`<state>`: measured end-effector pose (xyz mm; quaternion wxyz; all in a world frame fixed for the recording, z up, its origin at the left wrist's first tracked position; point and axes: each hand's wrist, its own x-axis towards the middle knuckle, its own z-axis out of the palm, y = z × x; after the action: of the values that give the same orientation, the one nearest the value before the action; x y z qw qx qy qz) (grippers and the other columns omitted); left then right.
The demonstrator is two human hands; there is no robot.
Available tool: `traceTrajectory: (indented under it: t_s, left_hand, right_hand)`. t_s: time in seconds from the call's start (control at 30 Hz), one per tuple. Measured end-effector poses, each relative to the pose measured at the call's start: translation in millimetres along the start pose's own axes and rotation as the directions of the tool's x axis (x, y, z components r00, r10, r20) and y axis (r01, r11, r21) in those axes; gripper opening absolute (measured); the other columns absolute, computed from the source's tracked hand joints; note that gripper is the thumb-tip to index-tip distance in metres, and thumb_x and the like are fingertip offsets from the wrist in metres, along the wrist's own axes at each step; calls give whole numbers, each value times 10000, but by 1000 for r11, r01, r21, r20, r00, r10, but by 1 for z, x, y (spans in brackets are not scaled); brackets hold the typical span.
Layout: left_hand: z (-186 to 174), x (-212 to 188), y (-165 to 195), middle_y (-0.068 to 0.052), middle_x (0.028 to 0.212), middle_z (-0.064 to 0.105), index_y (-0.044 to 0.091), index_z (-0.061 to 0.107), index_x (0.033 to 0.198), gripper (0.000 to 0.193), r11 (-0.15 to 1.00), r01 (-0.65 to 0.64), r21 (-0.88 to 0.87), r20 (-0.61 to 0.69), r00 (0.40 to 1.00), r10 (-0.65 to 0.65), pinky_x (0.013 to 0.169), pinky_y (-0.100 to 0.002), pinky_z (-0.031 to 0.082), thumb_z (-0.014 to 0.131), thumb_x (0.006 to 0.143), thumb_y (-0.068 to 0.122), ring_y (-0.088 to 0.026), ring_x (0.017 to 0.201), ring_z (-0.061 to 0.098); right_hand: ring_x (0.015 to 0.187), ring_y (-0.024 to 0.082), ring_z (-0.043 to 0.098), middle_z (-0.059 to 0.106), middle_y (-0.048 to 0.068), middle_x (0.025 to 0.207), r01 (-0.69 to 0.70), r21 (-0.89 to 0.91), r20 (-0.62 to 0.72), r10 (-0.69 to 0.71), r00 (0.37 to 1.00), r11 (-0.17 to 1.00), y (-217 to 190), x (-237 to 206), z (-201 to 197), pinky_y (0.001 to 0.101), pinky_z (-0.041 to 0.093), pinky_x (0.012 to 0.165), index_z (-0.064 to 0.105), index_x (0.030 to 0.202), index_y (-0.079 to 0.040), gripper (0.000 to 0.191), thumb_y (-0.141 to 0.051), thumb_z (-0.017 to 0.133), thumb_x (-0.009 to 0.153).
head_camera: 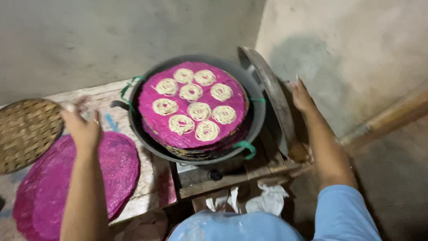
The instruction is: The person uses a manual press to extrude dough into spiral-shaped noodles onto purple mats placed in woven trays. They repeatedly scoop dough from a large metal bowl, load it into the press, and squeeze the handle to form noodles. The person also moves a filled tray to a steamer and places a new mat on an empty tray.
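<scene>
Now, right hand (301, 94) gripping lid (267, 85), left hand (82, 127) spread, empty, beside pan (256, 122)

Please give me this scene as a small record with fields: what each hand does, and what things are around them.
left hand: raised, blurred, fingers open, above the stack of pink round mats, holding nothing
right hand: on the edge of the tilted round lid
pot: wide dark pan on a stove, green ties at the rim
in pot: pink mat with nine noodle nests
far left: woven basket tray
</scene>
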<state>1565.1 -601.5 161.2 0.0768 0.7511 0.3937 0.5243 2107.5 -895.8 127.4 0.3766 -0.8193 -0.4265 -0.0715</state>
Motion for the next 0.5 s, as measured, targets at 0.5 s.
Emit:
traceTrajectory:
  t_s: [0.5]
  left_hand:
    - [-120, -203, -50, -155, 1276, 568, 25, 631, 1279, 336, 935, 352, 35, -21, 936, -352, 1023, -383, 497, 682, 948, 45, -264, 1147, 592]
  right_hand:
    - [552, 86, 451, 504, -34, 705, -217, 570, 46, 232, 972, 793, 52, 78, 17, 277, 329, 482, 604, 861, -156, 302, -342, 666, 1091]
